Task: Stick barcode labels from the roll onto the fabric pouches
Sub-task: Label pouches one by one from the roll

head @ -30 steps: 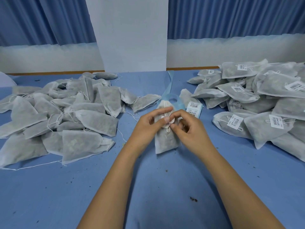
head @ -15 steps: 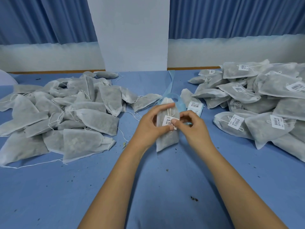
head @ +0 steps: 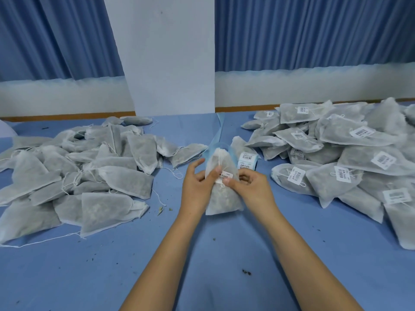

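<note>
Bracing the pouch [head: 222, 199] in the curled left hand [head: 196, 184] while pinching the barcode label [head: 225, 176] onto it with the right hand [head: 252, 188], likely to seat the adhesive.

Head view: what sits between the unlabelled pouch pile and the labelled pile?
In the head view: one pouch held by the left hand and right hand, a label on it, and the label roll just behind.

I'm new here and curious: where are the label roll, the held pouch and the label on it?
label roll [head: 247, 157]: head view, printed outer face.
held pouch [head: 221, 199]: head view, lower body.
barcode label [head: 225, 176]: head view, its middle.
</note>
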`<state>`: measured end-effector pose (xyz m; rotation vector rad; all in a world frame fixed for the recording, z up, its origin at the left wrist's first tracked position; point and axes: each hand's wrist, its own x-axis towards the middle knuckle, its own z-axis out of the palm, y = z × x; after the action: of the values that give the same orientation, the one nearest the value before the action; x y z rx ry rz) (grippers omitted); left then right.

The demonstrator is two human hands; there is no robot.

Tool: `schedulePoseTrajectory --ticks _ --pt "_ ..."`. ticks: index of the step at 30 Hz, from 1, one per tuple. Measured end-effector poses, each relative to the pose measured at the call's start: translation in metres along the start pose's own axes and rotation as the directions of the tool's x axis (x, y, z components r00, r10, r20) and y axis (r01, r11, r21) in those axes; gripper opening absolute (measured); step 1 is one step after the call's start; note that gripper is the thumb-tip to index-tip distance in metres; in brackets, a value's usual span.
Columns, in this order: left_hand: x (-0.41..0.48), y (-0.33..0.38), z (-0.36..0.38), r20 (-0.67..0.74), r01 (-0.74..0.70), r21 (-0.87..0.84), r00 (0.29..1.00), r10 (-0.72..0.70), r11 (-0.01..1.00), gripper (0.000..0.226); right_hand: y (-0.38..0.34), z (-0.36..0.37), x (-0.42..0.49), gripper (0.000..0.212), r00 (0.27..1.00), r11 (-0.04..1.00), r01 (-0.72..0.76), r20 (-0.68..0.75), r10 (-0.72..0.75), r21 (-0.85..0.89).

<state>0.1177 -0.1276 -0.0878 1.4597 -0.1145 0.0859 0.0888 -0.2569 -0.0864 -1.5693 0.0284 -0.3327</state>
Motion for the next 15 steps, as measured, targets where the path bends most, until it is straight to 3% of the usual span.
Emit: schedulePoseTrajectory --ticks 7,12,15 --pt "-0.02 0.009 0.042 0.145 -0.057 0.216 0.989 0.026 0.975 0.039 -0.01 -0.064 -0.02 0.02 0.999 0.997 -0.036 -0.02 0.035 -0.066" --pt "-0.036 0.009 0.082 0.267 0.029 0.212 0.96 -0.087 0.977 0.058 -0.017 -0.105 -0.031 0.023 0.98 0.994 -0.027 -0.198 0.006 -0.106" --pt "-0.041 0.009 0.104 0.253 0.038 0.191 0.964 -0.087 0.981 0.057 -0.021 -0.123 -0.043 0.023 0.988 0.988 -0.136 -0.078 0.13 -0.079"
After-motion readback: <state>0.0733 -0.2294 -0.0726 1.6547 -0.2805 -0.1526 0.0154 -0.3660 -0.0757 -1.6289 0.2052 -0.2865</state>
